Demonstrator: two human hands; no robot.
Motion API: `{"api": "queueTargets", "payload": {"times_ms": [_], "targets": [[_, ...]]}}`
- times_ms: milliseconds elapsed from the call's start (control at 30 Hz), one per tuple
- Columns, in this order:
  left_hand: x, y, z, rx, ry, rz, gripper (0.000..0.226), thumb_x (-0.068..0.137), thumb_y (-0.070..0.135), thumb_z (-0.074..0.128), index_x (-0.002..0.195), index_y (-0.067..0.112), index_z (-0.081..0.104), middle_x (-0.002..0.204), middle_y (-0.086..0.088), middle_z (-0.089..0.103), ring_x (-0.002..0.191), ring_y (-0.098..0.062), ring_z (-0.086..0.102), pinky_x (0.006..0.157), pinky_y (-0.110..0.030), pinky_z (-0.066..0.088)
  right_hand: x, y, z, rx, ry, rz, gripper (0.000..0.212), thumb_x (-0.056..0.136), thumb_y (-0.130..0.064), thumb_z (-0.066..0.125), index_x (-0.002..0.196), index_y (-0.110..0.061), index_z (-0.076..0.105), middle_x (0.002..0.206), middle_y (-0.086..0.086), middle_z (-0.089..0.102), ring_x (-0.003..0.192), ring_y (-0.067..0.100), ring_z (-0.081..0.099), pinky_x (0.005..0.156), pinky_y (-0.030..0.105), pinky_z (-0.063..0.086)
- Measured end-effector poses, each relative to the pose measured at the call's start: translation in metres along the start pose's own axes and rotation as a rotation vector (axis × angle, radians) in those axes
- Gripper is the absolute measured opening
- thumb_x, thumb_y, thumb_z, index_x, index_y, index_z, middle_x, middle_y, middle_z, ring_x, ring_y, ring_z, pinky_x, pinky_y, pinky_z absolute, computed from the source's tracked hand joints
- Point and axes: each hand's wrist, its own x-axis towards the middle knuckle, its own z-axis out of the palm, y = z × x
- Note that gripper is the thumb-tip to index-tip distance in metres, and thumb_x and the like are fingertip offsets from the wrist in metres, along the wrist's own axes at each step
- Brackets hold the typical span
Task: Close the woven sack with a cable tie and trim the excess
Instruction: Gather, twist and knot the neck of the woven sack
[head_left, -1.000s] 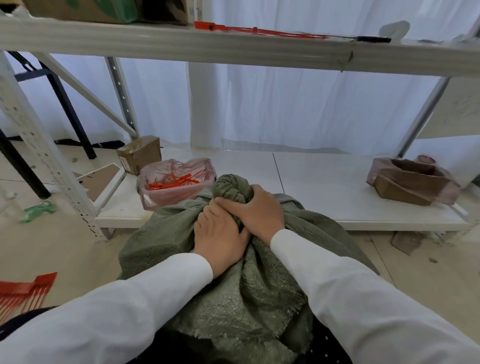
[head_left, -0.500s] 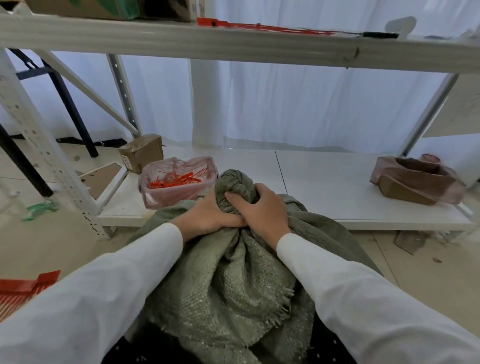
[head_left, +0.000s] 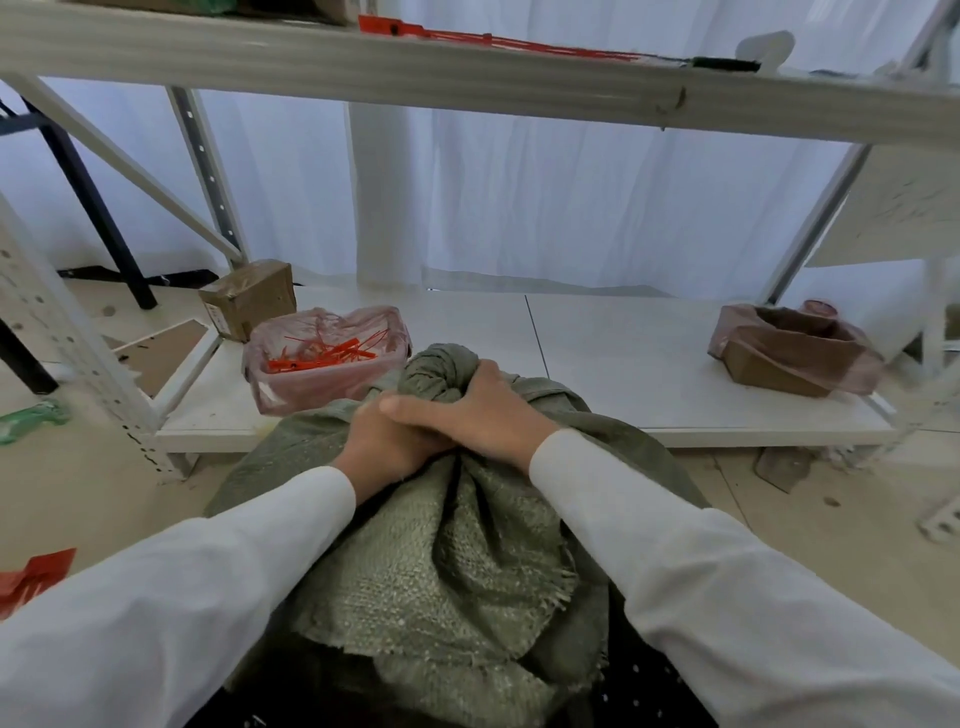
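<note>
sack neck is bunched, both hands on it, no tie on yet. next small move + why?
Probably: keep the right hand gripping the twisted neck of the sack and free the left hand to fetch an orange cable tie from the pink-lined bin beside the sack on the left. No tie shows round the neck, and neither hand holds one.

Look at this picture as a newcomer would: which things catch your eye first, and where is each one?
First comes the green woven sack at the centre, its twisted neck gripped by the right hand and the left hand close together. Behind it to the left, on the low white shelf, sits a pink plastic bag holding bright orange cable ties. More orange ties lie on the upper shelf.
</note>
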Motion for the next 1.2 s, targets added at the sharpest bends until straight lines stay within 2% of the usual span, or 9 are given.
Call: {"api": "queueTargets", "payload": {"times_ms": [133, 233, 333, 533, 733, 833, 967, 1100, 1200], "targets": [[-0.015, 0.022, -0.001, 0.181, 0.097, 0.149, 0.057, 0.064, 0.048, 0.066, 0.111, 0.017, 0.062, 0.111, -0.008, 0.067, 0.106, -0.027, 0.059, 0.093, -0.039, 0.045, 0.005, -0.012, -0.027, 0.017, -0.062, 0.019, 0.096, 0.052, -0.08, 0.064, 0.115, -0.009, 0.06, 0.112, 0.001, 0.066, 0.102, 0.019, 0.063, 0.095, 0.037, 0.048], [-0.021, 0.029, 0.001, 0.277, 0.159, 0.209, 0.046, 0.075, 0.038, 0.068, 0.115, 0.016, 0.06, 0.114, -0.008, 0.065, 0.109, -0.028, 0.057, 0.092, -0.036, 0.04, 0.003, -0.012, -0.026, -0.196, -0.077, 0.008, 0.1, 0.062, -0.064, 0.071, 0.138, -0.012, 0.032, 0.127, 0.003, 0.052, 0.117, 0.023, 0.052, 0.1, 0.037, 0.043], [-0.021, 0.028, 0.0, 0.38, 0.115, 0.205, 0.053, 0.074, 0.052, 0.054, 0.118, 0.021, 0.055, 0.114, -0.005, 0.063, 0.109, -0.029, 0.054, 0.09, -0.035, 0.038, 0.004, -0.014, -0.019, -0.306, -0.054, -0.05, 0.088, 0.064, -0.05, 0.075, 0.131, -0.014, 0.033, 0.122, 0.006, 0.051, 0.111, 0.026, 0.052, 0.087, 0.034, 0.045], [-0.009, 0.016, -0.005, 0.148, -0.082, 0.18, 0.099, 0.038, 0.07, 0.06, 0.126, 0.025, 0.045, 0.12, 0.002, 0.059, 0.117, -0.021, 0.051, 0.104, -0.044, 0.037, 0.003, -0.008, -0.015, -0.492, -0.004, -0.22, 0.063, 0.067, -0.023, 0.07, 0.121, -0.013, 0.039, 0.109, 0.006, 0.05, 0.094, 0.026, 0.051, 0.073, 0.031, 0.037], [0.009, 0.009, -0.02, 0.002, -0.399, 0.127, 0.085, 0.034, 0.068, 0.081, 0.11, 0.038, 0.056, 0.11, 0.01, 0.065, 0.109, -0.014, 0.058, 0.104, -0.043, 0.042, 0.003, 0.004, -0.016, -0.614, 0.042, -0.395, 0.07, 0.068, -0.025, 0.072, 0.128, -0.019, 0.036, 0.116, 0.004, 0.052, 0.097, 0.028, 0.056, 0.075, 0.031, 0.038], [0.013, 0.017, -0.031, 0.07, -0.466, 0.149, 0.083, 0.039, 0.062, 0.078, 0.113, 0.033, 0.056, 0.112, 0.01, 0.063, 0.109, -0.012, 0.058, 0.104, -0.04, 0.042, 0.003, 0.009, -0.025, -0.595, -0.015, -0.442, 0.071, 0.069, -0.028, 0.073, 0.128, -0.021, 0.036, 0.118, 0.002, 0.052, 0.094, 0.025, 0.057, 0.074, 0.028, 0.034], [0.012, 0.027, -0.031, 0.292, -0.357, 0.304, 0.098, 0.035, 0.073, 0.067, 0.122, 0.033, 0.045, 0.123, 0.009, 0.052, 0.12, -0.012, 0.044, 0.11, -0.037, 0.03, 0.0, 0.011, -0.031, -0.577, -0.049, -0.469, 0.07, 0.069, -0.026, 0.074, 0.126, -0.018, 0.035, 0.118, 0.001, 0.053, 0.085, 0.018, 0.049, 0.071, 0.025, 0.03], [0.012, 0.025, -0.01, 0.188, -0.332, 0.32, 0.107, 0.036, 0.072, 0.073, 0.13, 0.035, 0.039, 0.137, 0.003, 0.045, 0.131, -0.015, 0.037, 0.113, -0.042, 0.028, -0.003, 0.025, -0.036, -0.365, -0.057, -0.408, 0.076, 0.066, -0.018, 0.077, 0.125, -0.02, 0.03, 0.105, -0.004, 0.052, 0.081, 0.008, 0.054, 0.066, 0.019, 0.038], [0.009, 0.03, -0.002, 0.037, -0.366, 0.268, 0.098, 0.039, 0.06, 0.08, 0.127, 0.035, 0.044, 0.129, 0.008, 0.054, 0.12, -0.011, 0.05, 0.108, -0.038, 0.038, -0.004, 0.038, -0.044, -0.14, -0.045, -0.265, 0.1, 0.062, -0.016, 0.084, 0.134, -0.022, 0.015, 0.121, 0.002, 0.038, 0.103, 0.015, 0.052, 0.088, 0.024, 0.044]]}}
